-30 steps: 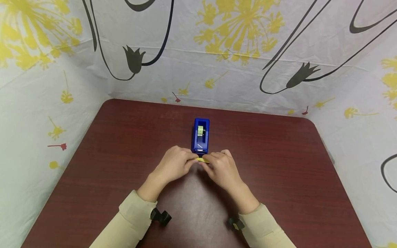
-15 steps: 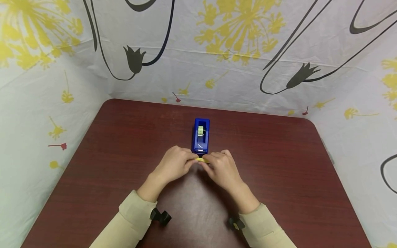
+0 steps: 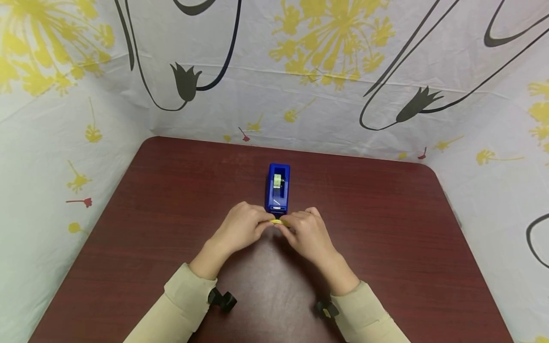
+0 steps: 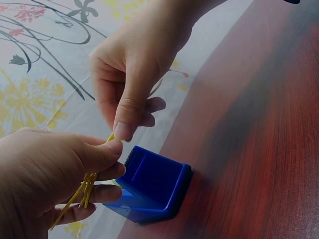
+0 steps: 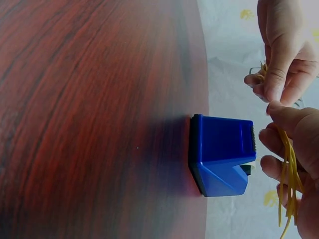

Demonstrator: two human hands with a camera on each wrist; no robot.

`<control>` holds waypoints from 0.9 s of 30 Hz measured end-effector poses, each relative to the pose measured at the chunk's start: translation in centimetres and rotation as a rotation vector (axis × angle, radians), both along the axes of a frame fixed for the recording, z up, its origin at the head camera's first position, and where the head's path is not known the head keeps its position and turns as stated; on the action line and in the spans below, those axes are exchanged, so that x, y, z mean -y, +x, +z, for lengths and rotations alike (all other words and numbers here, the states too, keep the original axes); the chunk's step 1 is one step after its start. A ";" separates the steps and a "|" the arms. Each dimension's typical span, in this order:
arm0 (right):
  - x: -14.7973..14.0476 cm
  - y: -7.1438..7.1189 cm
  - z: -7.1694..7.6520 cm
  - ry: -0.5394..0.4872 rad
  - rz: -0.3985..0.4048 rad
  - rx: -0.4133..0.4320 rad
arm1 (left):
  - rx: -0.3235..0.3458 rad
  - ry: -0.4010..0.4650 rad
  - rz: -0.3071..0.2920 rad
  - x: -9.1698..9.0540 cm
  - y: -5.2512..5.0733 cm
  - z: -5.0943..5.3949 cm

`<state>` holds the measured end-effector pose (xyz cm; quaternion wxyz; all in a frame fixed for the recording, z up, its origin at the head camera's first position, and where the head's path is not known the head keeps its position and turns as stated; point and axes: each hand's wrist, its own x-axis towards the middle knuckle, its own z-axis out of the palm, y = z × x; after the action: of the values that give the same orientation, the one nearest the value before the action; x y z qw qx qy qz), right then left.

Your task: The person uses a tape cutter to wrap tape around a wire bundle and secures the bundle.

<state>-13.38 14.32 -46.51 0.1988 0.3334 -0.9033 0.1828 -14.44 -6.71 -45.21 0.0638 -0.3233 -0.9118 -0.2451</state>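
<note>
A bundle of thin yellow strands (image 3: 278, 222) is stretched between both hands in the head view, low over the table just in front of a blue tape dispenser (image 3: 279, 196). With thumb and fingers my left hand (image 3: 241, 226) pinches one side of the bundle, and loose ends of the strands (image 4: 87, 188) hang beneath it in the left wrist view. My right hand (image 3: 306, 233) pinches the other side; more strand ends (image 5: 289, 172) dangle from it in the right wrist view. The fingertips nearly meet and hide the middle of the bundle.
Under everything lies a dark red wood-grain table (image 3: 386, 228). The dispenser holds a small roll of tape (image 3: 277, 180), and its toothed cutting edge (image 5: 253, 137) faces the hands. White patterned cloth (image 3: 274, 95) stands around the back and sides. Both forearms carry black wrist cameras (image 3: 223, 300).
Between the fingertips the visible bit of the yellow strands has shifted very slightly. Both hands stay almost in place, and the tape dispenser has not moved.
</note>
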 end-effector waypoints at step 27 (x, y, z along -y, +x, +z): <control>-0.2 -0.2 0.2 -0.040 0.057 0.007 | -0.043 0.029 -0.040 0.1 -0.1 -0.2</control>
<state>-13.58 14.49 -46.29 0.1971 0.3543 -0.8903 0.2075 -14.50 -6.84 -45.43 0.0831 -0.3455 -0.9000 -0.2526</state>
